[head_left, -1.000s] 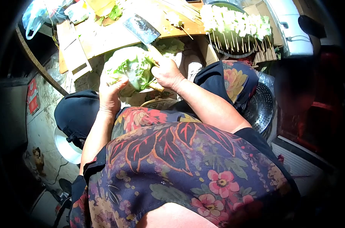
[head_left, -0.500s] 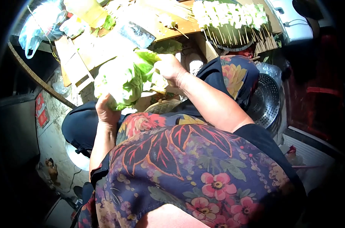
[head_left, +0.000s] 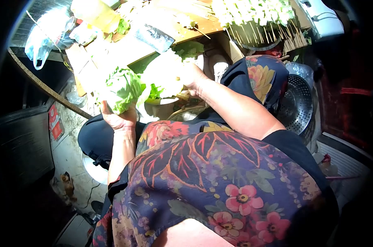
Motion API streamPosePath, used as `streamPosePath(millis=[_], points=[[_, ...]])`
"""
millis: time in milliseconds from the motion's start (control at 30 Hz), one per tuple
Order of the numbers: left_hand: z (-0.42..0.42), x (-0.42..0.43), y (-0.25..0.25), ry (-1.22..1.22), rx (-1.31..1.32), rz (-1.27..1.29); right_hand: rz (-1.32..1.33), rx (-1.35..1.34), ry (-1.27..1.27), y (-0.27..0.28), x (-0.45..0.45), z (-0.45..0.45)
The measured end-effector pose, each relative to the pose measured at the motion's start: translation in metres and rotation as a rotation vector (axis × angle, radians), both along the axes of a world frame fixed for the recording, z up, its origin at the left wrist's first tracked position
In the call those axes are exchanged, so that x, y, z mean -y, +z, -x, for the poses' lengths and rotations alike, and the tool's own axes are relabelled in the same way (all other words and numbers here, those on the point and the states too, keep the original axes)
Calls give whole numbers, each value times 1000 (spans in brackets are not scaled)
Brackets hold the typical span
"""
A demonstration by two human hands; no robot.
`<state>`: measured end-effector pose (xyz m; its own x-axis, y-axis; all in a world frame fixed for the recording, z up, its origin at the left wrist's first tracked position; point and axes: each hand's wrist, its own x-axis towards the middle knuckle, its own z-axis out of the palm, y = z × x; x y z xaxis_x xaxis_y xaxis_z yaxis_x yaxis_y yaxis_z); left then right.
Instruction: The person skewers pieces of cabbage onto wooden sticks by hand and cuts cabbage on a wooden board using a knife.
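Observation:
A pale green head of lettuce point(head_left: 122, 88) rests in my left hand point(head_left: 120, 118), which cups it from below with the thumb up its left side. My right hand point(head_left: 191, 77) grips a large lettuce leaf point(head_left: 164, 74), washed out by bright light. This leaf hangs to the right of the head; whether they still join at the base I cannot tell. Below the leaf, partly covered, is the rim of a basket or bowl point(head_left: 188, 112). Just beyond the leaf, a broad rectangular blade like a cleaver's point(head_left: 155, 38) lies on the low table point(head_left: 194, 32).
Several skewers threaded with pale leaf pieces point(head_left: 256, 14) lie over a round container at the back right. A metal colander point(head_left: 295, 103) stands right of my knee. Plastic bags point(head_left: 40, 45) sit at the back left, near a curved rim point(head_left: 42, 84). A white appliance point(head_left: 324, 20) is at the far right.
My right hand has drawn the leaf away from the head, out to the right and open. The head has turned and sits lower in my left hand. The view has shifted slightly.

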<state>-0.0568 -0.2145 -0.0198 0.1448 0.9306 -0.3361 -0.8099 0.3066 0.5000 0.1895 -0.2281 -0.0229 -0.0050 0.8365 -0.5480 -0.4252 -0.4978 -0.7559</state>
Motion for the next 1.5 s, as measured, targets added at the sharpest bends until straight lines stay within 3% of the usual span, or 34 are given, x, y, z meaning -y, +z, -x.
streamPosePath(millis=[100,167,300,400,467,567,633,700,833,933,1033,1100,1133,1233,1300,1367,1500], points=[[7,-8,-3,63,-13,27,-27,-40,-24,1,1,-3],[12,-11,-9,174,-179,127,-29,-51,-34,8,1,-4],[11,-14,-11,289,-288,190,15,136,50,9,-2,-14],[6,-14,3,333,-292,264,-194,174,-16,-17,-7,-13],[6,-14,7,339,-295,289,-216,557,113,-12,-8,-15],[10,-14,7,262,-210,271,-210,617,224,3,-7,-6],[10,-12,6,168,-155,297,-340,751,289,-22,-7,2],[4,-7,6,130,-167,263,-315,998,559,-22,-4,10],[-9,0,17,-9,-109,270,-578,942,573,-12,-6,11],[-14,2,20,-254,-46,257,-830,1030,501,10,-5,10],[-26,7,29,-408,-251,325,-1024,1035,454,6,-6,8],[-23,6,37,-514,-366,356,-943,1052,503,8,-5,6],[-17,0,34,-560,-348,336,-905,890,516,18,-10,2],[-17,-16,57,-612,-458,261,-670,797,464,16,-21,0],[-6,-38,60,-686,-530,253,-591,427,442,26,-35,1],[-7,-53,65,-647,-689,209,-338,195,459,46,-49,1],[-12,-92,53,-626,-845,280,-90,331,442,34,-94,14]])
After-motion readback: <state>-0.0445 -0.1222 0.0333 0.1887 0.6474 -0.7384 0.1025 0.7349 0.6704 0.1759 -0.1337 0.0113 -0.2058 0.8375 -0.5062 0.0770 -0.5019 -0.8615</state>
